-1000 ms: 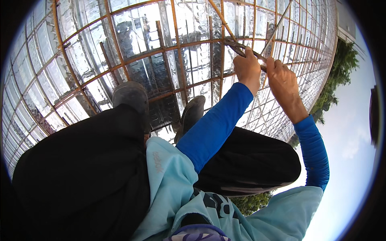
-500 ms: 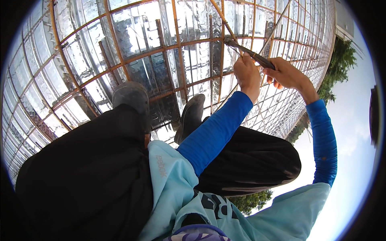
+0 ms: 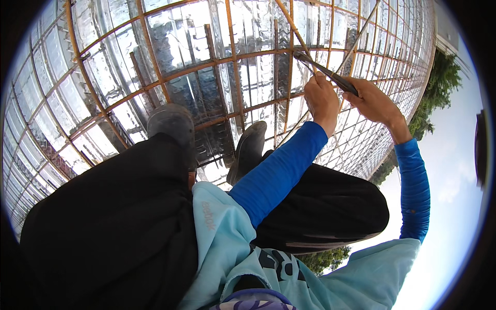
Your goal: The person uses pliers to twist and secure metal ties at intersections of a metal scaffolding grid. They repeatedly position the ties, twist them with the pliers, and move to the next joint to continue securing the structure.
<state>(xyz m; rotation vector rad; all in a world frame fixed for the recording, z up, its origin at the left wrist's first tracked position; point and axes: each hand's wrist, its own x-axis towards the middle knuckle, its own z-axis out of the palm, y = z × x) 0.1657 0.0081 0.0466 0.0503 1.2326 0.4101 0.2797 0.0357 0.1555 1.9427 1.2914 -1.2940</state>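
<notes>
left hand [image 3: 321, 98] on rebar [image 3: 227, 57] | right hand [image 3: 373, 101] grips pliers [image 3: 326, 71] (dark)

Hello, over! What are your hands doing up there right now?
Both hands on the dark tool: left hand, right hand, tool. Tip at rusty rebar grid. Nothing blocking.

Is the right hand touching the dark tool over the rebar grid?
Touching. The head view shows the right hand wrapped around the dark tool.

Rusty orange rebar grid [image 3: 170, 77], bright blue sleeves [image 3: 279, 175], black trousers [image 3: 113, 227], pale turquoise shirt [image 3: 222, 243], grey shoes [image 3: 173, 124]
</notes>
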